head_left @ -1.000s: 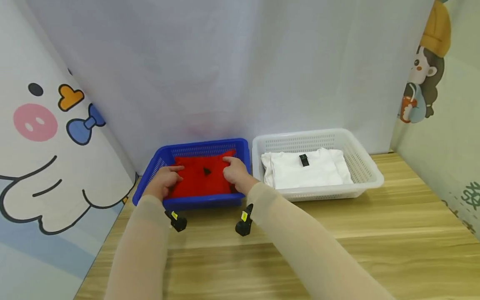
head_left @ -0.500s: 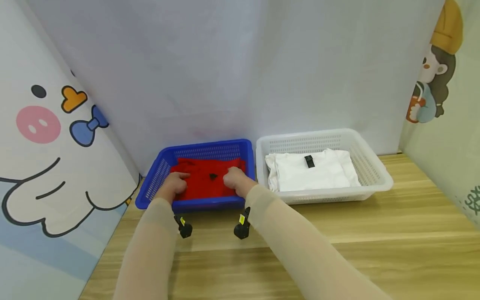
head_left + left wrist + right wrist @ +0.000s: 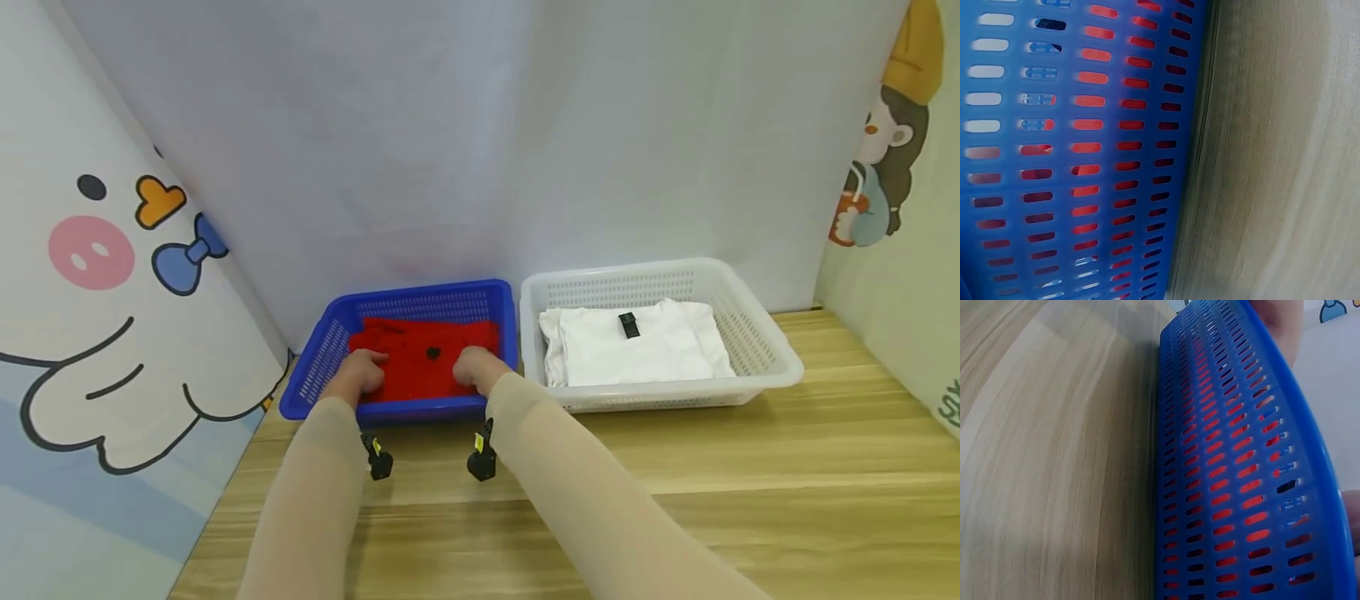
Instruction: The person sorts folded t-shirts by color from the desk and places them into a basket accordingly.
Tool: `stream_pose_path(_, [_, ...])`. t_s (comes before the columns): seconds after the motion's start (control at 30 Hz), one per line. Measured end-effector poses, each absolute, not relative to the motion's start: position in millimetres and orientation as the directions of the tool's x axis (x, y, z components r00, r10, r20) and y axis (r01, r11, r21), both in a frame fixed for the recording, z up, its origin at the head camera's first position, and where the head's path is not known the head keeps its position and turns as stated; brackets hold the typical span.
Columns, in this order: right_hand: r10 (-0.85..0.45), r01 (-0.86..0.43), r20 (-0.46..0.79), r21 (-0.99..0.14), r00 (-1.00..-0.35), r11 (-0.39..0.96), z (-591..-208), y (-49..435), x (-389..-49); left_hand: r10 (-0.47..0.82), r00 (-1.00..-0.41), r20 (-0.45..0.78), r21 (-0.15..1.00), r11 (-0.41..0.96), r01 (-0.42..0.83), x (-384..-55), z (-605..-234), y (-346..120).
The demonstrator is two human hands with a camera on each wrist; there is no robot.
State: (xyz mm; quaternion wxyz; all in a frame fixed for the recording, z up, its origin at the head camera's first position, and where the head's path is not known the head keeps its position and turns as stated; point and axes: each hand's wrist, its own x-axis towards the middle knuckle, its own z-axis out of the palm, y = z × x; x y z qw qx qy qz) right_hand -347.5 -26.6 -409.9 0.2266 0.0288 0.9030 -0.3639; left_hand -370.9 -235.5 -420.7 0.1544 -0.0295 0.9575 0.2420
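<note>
A folded red cloth [image 3: 420, 375] lies inside the blue basket [image 3: 431, 408], with a small dark piece [image 3: 432, 352] near its middle. My left hand [image 3: 362, 371] reaches over the front rim and rests at the cloth's left side, a finger pointing inward. Bent fingers show on my right hand [image 3: 476, 367], which is over the cloth's right side. Fingertips of both are partly hidden, and I cannot tell whether they pinch the cloth. Both wrist views look at the slotted basket wall [image 3: 1100, 169], with red showing through; part of a hand [image 3: 1282, 325] shows past the rim in the right one.
Right beside the blue basket stands a white basket [image 3: 757, 367] holding folded white cloth [image 3: 637, 358] with a black tag [image 3: 629, 325]. A pale curtain [image 3: 450, 150] rises behind. The wooden table [image 3: 600, 475] extends in front and right; printed panels [image 3: 112, 350] flank both sides.
The red cloth has settled lower and flatter in the blue basket. Both hands have come down with it and lie nearer the front rim. The whole head view has shifted slightly.
</note>
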Motion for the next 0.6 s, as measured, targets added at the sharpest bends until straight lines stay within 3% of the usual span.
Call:
stream_pose_path(0.37, [-0.136, 0.15, -0.403, -0.601, -0.905, 0.785, -406, -24, -339, 0.024, -0.939, -0.344, 0.399, 0.909, -0.123, -370, -418, -232])
stream_pose_path(0.5, [-0.155, 0.088, -0.358, -0.578, -0.921, 0.811, -400, -24, -336, 0.022, -0.951, -0.309, 0.372, 0.923, -0.1, -370, -412, -232])
stream_pose_path(0.6, [-0.179, 0.057, -0.3, -0.636, -0.937, 0.77, -395, -20, -333, 0.028, -0.966, -0.258, 0.34, 0.938, -0.064, -368, -405, -232])
